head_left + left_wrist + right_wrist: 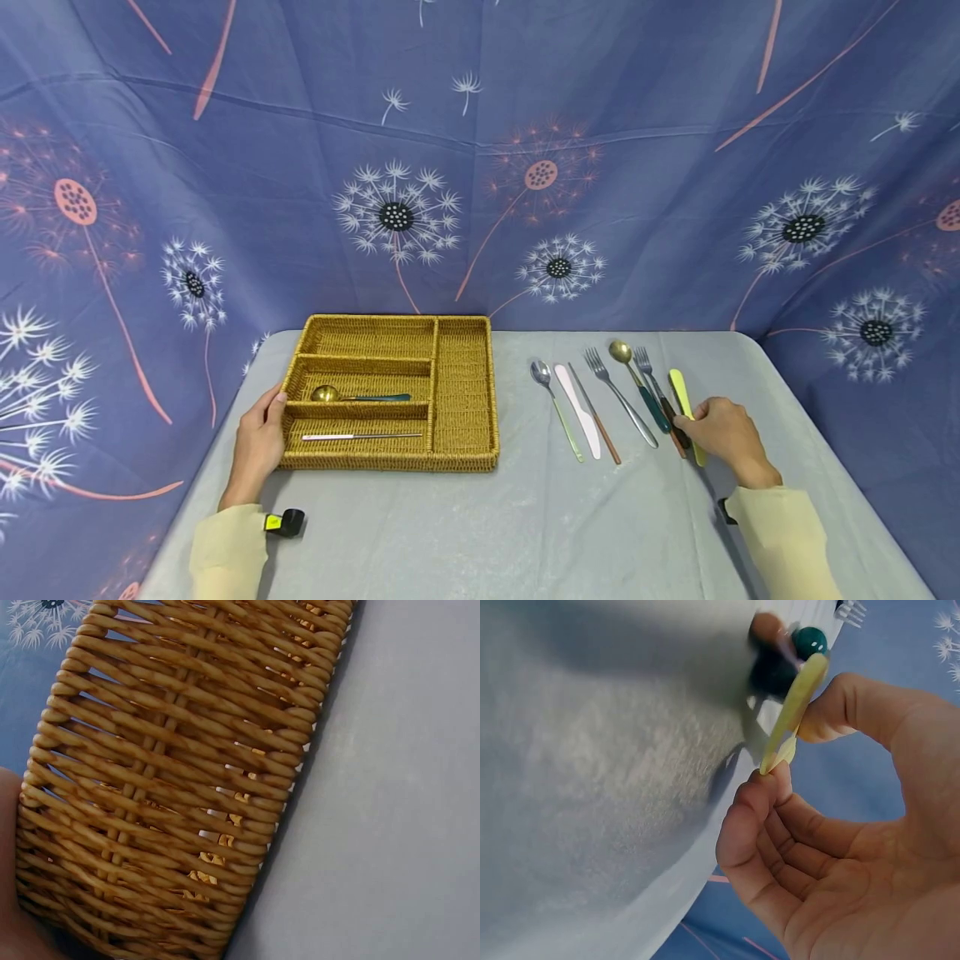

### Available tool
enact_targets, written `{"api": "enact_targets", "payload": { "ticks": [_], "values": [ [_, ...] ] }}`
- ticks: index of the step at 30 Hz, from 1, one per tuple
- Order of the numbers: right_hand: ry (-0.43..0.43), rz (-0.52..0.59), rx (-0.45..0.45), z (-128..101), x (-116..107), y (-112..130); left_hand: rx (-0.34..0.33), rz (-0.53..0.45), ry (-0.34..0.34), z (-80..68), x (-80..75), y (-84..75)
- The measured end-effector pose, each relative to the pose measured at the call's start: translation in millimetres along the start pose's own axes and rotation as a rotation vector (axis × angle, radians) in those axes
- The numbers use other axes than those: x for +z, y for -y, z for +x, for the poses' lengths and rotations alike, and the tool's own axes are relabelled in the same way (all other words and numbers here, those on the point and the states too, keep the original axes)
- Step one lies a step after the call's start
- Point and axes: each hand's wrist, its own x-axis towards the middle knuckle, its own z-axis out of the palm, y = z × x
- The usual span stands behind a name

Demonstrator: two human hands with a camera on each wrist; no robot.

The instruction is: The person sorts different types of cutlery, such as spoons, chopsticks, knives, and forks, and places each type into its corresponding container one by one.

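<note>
A yellow-green knife lies at the right end of a row of cutlery on the grey table. My right hand pinches its handle between thumb and fingertips, low over the table. Beside it lie a dark-handled fork and a gold spoon with a green handle. My left hand lies against the left wall of a woven wicker tray, with the thumb at its rim. The left wrist view shows only that wall close up.
Left of the gold spoon lie a silver fork, a pale knife and a silver spoon. The tray holds a gold spoon with a teal handle and a white-handled piece. Blue dandelion cloth hangs behind and beside the table.
</note>
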Motion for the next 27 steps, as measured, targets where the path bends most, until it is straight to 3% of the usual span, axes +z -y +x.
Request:
{"api": "enact_targets", "payload": {
  "ticks": [27],
  "values": [
    [-0.025,0.035,-0.015,-35.1,-3.3,31.7,0.000,-0.011,0.000,0.7,0.8,1.4]
  ]
}}
